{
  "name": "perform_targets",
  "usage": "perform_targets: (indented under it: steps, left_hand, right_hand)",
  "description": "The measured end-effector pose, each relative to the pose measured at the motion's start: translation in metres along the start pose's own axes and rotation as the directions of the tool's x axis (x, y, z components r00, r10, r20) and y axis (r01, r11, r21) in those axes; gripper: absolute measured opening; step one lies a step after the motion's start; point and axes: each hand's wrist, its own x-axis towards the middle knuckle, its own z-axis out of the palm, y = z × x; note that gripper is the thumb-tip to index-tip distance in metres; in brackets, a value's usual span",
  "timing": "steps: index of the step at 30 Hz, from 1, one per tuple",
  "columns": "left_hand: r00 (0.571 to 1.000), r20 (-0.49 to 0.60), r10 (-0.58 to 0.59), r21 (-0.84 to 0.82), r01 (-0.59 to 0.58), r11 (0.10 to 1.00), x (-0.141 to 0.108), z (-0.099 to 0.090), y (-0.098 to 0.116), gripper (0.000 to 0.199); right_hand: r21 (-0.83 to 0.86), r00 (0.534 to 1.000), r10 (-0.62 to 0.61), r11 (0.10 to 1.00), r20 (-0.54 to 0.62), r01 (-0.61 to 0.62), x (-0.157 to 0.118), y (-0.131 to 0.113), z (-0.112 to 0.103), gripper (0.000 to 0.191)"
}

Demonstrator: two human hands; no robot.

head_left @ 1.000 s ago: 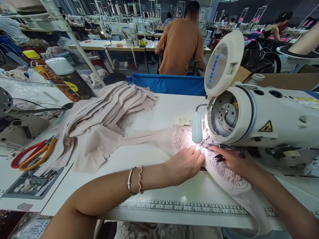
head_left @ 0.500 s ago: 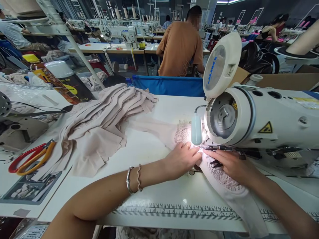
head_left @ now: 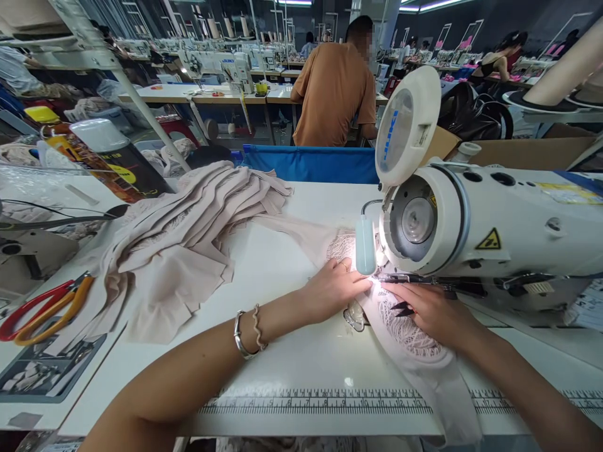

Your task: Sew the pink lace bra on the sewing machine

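Two hands, left and right, fingers flat, pressing pale pink lace fabric.

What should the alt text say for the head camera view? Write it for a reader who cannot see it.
A person's left hand and right hand press pale lace fabric flat under a white sewing machine on a white table. More beige fabric is piled to the left, near red-and-orange scissors.
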Motion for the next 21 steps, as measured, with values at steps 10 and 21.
perform_targets:
  steps: [10, 21]
  left_hand:
    - [0.998, -0.044, -0.049, 0.096, 0.053, 0.994, 0.000, 0.002, 0.019, 0.026]
    - [0.999, 0.019, -0.031, 0.071, 0.030, 0.997, -0.014, 0.007, 0.070, 0.024]
  right_hand:
    - [0.118, 0.928, 0.365, 0.921, 0.079, -0.372, 0.015, -0.010, -0.002, 0.021]
    - [0.084, 0.943, 0.306, 0.951, -0.130, -0.297, 0.007, -0.004, 0.015, 0.015]
